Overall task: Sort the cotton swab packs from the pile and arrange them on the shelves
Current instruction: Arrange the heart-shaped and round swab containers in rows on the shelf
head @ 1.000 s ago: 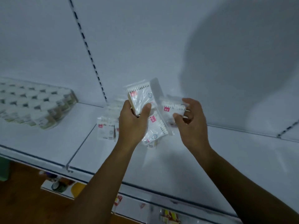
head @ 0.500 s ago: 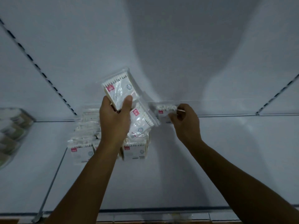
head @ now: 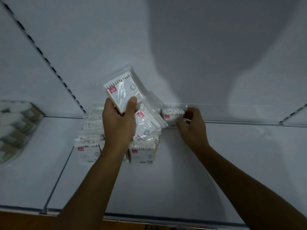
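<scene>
My left hand (head: pixel 118 123) grips a small stack of clear cotton swab packs (head: pixel 123 92) with red labels, raised above the white shelf (head: pixel 166 176); one more pack (head: pixel 147 125) hangs tilted under that hand. My right hand (head: pixel 193 125) pinches a single pack (head: pixel 172 114) that stands upright at the back of the shelf against the rear panel. Rows of upright packs (head: pixel 88 151) stand on the shelf below and left of my left hand, running toward the back, with another front pack (head: pixel 142 154) beside my wrist.
Wrapped bundles of round white pads (head: pixel 15 128) lie on the neighbouring shelf section at the left. A slotted upright (head: pixel 49 63) runs down the rear panel. The shelf's front edge (head: pixel 166 219) crosses the bottom. Bare shelf stretches to the right of my right hand.
The view has swung right and closer to the shelf. My right hand carried its pack back to the rear panel and stood it there. My left hand kept its stack raised.
</scene>
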